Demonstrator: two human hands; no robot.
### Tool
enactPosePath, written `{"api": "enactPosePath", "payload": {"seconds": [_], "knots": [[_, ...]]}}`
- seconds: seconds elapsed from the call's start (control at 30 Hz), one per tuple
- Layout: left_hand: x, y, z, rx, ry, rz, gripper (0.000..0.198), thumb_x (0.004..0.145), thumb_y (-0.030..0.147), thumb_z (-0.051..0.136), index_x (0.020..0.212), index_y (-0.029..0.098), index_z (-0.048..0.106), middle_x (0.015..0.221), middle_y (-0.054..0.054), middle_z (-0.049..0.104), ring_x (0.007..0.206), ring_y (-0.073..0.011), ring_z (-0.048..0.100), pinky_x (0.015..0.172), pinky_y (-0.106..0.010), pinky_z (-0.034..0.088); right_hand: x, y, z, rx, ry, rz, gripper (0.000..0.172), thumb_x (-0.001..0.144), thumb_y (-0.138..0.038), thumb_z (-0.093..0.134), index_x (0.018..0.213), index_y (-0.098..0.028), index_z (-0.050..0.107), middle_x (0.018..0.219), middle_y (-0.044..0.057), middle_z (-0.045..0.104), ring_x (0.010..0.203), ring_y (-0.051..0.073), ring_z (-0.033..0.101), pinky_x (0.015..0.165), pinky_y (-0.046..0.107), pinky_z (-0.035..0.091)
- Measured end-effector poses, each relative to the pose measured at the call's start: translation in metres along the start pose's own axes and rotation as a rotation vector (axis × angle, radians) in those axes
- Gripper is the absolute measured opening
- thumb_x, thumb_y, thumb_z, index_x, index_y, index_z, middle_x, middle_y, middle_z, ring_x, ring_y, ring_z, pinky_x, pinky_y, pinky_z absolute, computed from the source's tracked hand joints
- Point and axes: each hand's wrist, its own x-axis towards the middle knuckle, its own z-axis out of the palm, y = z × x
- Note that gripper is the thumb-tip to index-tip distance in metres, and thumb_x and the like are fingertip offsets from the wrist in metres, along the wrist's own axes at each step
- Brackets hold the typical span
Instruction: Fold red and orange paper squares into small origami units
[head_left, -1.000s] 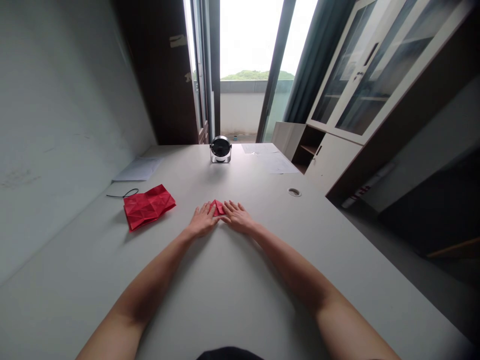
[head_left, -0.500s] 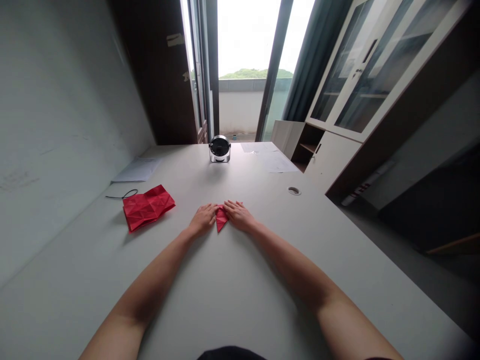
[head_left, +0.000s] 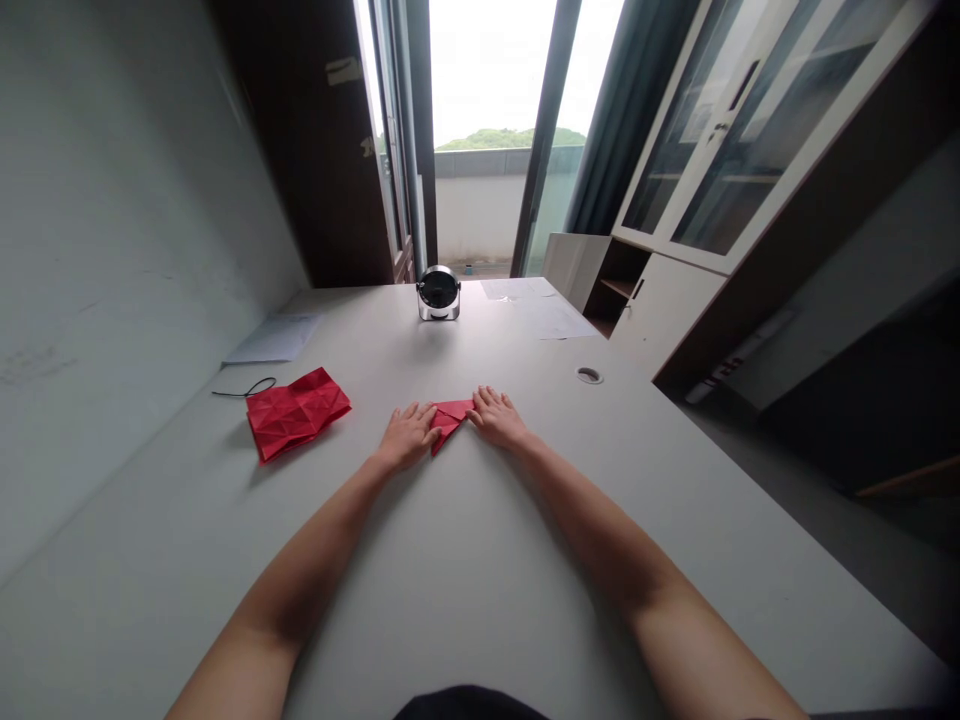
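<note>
A small folded piece of red paper (head_left: 451, 412) lies flat on the white table between my two hands, its pointed end toward me. My left hand (head_left: 407, 434) rests over its left side, fingers stretched out and thumb on the paper. At the right corner, my right hand (head_left: 497, 415) presses with its fingertips, the fingers flat and slightly spread. Part of the paper is hidden under the fingers of both hands. A larger creased red folded paper (head_left: 298, 412) sits to the left, apart from my hands.
A black cord loop (head_left: 259, 387) sticks out behind the larger red piece. Farther back stands a round black and silver device (head_left: 439, 293) on a stand. White sheets lie at the back left (head_left: 274, 339) and back right (head_left: 562, 321). A round table hole (head_left: 589, 375) is at the right.
My right hand has slid right, away from my left, uncovering more of the small red paper and its upper edge. My left hand stays nearly in place, its thumb now on the paper.
</note>
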Motion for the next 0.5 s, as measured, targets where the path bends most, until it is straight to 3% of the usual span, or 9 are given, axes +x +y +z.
{"api": "enactPosePath", "payload": {"seconds": [0.1, 0.2, 0.3, 0.4, 0.5], "knots": [[0.000, -0.001, 0.001, -0.018, 0.027, 0.002, 0.063, 0.098, 0.058, 0.032, 0.154, 0.030, 0.031, 0.161, -0.004, 0.032, 0.148, -0.0314, 0.023, 0.118, -0.056, 0.017, -0.001, 0.007, -0.003, 0.000, 0.058, 0.045, 0.064, 0.104, -0.051, 0.022, 0.154, -0.012, 0.032, 0.162, 0.014, 0.022, 0.152, 0.026, 0.015, 0.121, 0.049, 0.012], [-0.001, -0.002, 0.003, -0.017, 0.045, 0.023, 0.059, 0.098, 0.056, 0.034, 0.152, 0.033, 0.036, 0.161, -0.003, 0.032, 0.147, -0.0335, 0.024, 0.117, -0.058, 0.016, -0.002, -0.005, -0.004, 0.037, 0.092, -0.148, 0.060, 0.104, -0.045, 0.026, 0.155, -0.015, 0.031, 0.161, 0.012, 0.026, 0.151, 0.023, 0.019, 0.122, 0.046, 0.014], [0.000, -0.003, 0.004, -0.018, 0.051, 0.022, 0.056, 0.097, 0.054, 0.039, 0.150, 0.034, 0.040, 0.160, -0.004, 0.033, 0.146, -0.0334, 0.025, 0.117, -0.057, 0.017, -0.003, -0.022, 0.000, 0.075, 0.044, -0.331, 0.055, 0.104, -0.043, 0.029, 0.154, -0.020, 0.035, 0.159, 0.009, 0.033, 0.149, 0.021, 0.025, 0.122, 0.042, 0.018], [0.000, -0.004, 0.004, -0.026, 0.053, 0.018, 0.057, 0.097, 0.052, 0.041, 0.150, 0.032, 0.041, 0.160, -0.006, 0.034, 0.146, -0.0336, 0.026, 0.117, -0.057, 0.017, -0.002, -0.024, 0.002, 0.081, 0.016, -0.305, 0.053, 0.104, -0.043, 0.030, 0.152, -0.021, 0.039, 0.158, 0.008, 0.034, 0.148, 0.021, 0.027, 0.121, 0.042, 0.020], [0.001, -0.004, 0.002, -0.043, 0.053, 0.022, 0.056, 0.098, 0.050, 0.037, 0.149, 0.029, 0.042, 0.159, -0.007, 0.034, 0.146, -0.0338, 0.027, 0.116, -0.058, 0.019, -0.001, -0.009, 0.001, 0.073, 0.016, -0.197, 0.053, 0.104, -0.043, 0.030, 0.151, -0.020, 0.040, 0.158, 0.009, 0.034, 0.148, 0.022, 0.027, 0.121, 0.043, 0.021]]}}
